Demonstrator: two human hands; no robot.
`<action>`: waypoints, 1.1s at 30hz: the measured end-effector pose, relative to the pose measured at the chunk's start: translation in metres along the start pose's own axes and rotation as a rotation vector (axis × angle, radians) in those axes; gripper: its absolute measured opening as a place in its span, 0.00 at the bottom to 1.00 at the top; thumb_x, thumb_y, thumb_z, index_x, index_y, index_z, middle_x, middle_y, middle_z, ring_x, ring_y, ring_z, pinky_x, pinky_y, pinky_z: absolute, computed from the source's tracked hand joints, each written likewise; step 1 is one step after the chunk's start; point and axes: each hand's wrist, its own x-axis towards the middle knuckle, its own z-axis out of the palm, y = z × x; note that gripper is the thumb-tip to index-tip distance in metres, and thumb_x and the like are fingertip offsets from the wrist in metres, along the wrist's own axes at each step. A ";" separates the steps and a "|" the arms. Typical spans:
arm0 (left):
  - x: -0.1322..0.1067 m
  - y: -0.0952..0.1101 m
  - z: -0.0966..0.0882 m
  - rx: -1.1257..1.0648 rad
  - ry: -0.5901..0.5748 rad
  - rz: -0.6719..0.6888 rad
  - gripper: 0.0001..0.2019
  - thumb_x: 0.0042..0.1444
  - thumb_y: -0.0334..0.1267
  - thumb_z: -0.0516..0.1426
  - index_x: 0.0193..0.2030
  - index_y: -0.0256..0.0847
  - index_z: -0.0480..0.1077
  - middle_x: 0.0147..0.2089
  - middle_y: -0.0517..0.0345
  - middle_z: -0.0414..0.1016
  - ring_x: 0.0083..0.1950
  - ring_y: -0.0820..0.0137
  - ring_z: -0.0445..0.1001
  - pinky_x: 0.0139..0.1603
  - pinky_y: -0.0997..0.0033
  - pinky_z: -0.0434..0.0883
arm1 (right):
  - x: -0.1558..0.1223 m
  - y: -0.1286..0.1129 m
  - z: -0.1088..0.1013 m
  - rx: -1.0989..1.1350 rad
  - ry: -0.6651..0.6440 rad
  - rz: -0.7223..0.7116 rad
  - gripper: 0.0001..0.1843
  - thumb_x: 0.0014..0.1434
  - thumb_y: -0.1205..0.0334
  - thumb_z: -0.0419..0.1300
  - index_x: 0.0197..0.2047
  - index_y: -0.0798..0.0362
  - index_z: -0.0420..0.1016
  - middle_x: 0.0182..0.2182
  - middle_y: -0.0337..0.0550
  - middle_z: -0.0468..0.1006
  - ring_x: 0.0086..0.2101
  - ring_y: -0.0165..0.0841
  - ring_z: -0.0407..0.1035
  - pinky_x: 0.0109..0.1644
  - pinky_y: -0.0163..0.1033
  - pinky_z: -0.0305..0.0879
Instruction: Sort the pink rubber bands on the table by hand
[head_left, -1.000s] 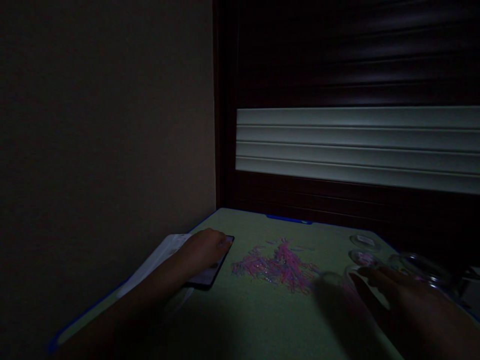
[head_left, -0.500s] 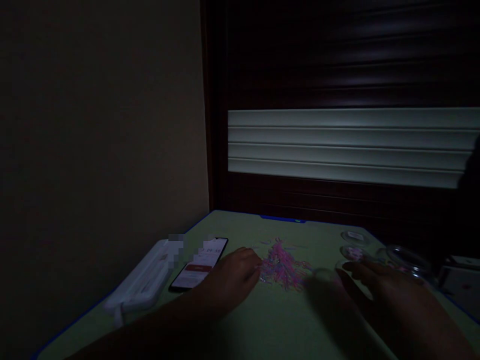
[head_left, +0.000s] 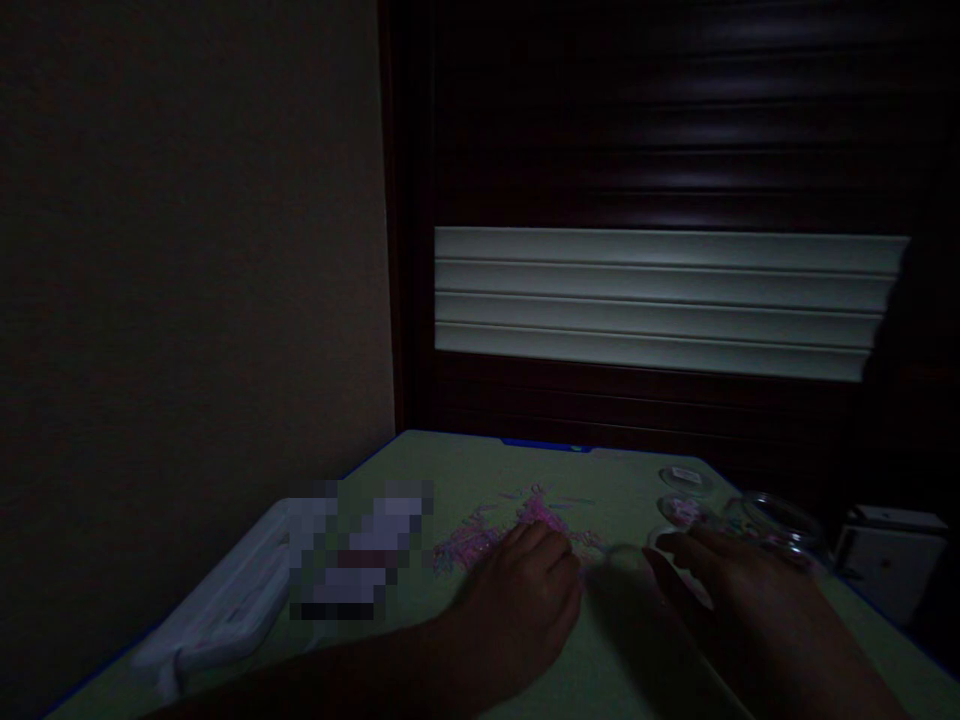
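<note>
Pink rubber bands (head_left: 544,515) — strewn crosswise, long side-to-side, left hand (head_left: 517,600) touching.

Room background, dim interior, slatted shutter as reference
A dark slatted shutter (head_left: 660,130) is seen ahead, crossed by a pale band of four horizontal slats (head_left: 660,300), with a darker panel (head_left: 645,400) observed directly beneath that band. To the left of the shutter, a plain beige wall (head_left: 187,300) is recorded, meeting it at a dark vertical frame (head_left: 409,250). Below the shutter, a table with a pale green top (head_left: 615,470) and a blue edge (head_left: 547,444) is set against it, its far corner pushed into the angle with the wall. Low light is noted throughout; the upper shutter is nearly black, and the pale band is the brightest area, its right end falling into shadow.
</note>
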 end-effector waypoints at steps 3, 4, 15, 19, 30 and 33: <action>-0.005 -0.002 0.000 -0.037 -0.015 -0.050 0.04 0.57 0.29 0.50 0.35 0.38 0.65 0.37 0.54 0.65 0.42 0.64 0.63 0.47 0.61 0.62 | 0.000 -0.002 -0.002 0.047 -0.062 0.031 0.13 0.60 0.62 0.48 0.37 0.47 0.74 0.30 0.43 0.76 0.30 0.36 0.72 0.33 0.41 0.65; -0.007 -0.003 -0.001 -0.049 -0.018 -0.063 0.04 0.56 0.29 0.50 0.35 0.38 0.65 0.37 0.54 0.65 0.42 0.64 0.62 0.47 0.61 0.62 | 0.000 -0.003 -0.003 0.066 -0.070 0.032 0.13 0.60 0.62 0.48 0.37 0.47 0.74 0.30 0.42 0.76 0.29 0.36 0.71 0.32 0.40 0.65; -0.008 -0.005 0.007 -0.069 -0.028 -0.137 0.04 0.53 0.28 0.50 0.32 0.38 0.64 0.37 0.55 0.64 0.42 0.65 0.62 0.46 0.63 0.62 | 0.000 -0.013 -0.010 0.242 0.002 -0.052 0.14 0.61 0.64 0.46 0.36 0.50 0.72 0.29 0.43 0.73 0.29 0.35 0.67 0.32 0.40 0.59; -0.008 -0.006 0.007 -0.060 -0.033 -0.129 0.05 0.54 0.28 0.49 0.32 0.38 0.64 0.37 0.55 0.64 0.42 0.65 0.62 0.46 0.63 0.62 | 0.000 -0.017 -0.013 0.332 0.025 -0.062 0.13 0.62 0.64 0.45 0.32 0.51 0.70 0.27 0.42 0.71 0.29 0.34 0.66 0.33 0.40 0.58; -0.011 -0.004 0.002 -0.037 -0.015 -0.203 0.09 0.45 0.25 0.51 0.34 0.39 0.66 0.38 0.55 0.64 0.44 0.63 0.61 0.47 0.61 0.61 | -0.001 -0.020 -0.013 0.364 -0.080 -0.120 0.12 0.61 0.66 0.46 0.31 0.51 0.68 0.27 0.41 0.71 0.28 0.33 0.66 0.31 0.37 0.58; -0.012 -0.005 0.003 -0.041 -0.018 -0.224 0.07 0.46 0.26 0.51 0.32 0.39 0.66 0.37 0.55 0.64 0.43 0.63 0.61 0.47 0.61 0.61 | -0.002 -0.021 -0.012 0.371 -0.051 -0.124 0.12 0.61 0.66 0.45 0.32 0.51 0.69 0.27 0.41 0.71 0.29 0.34 0.66 0.31 0.38 0.59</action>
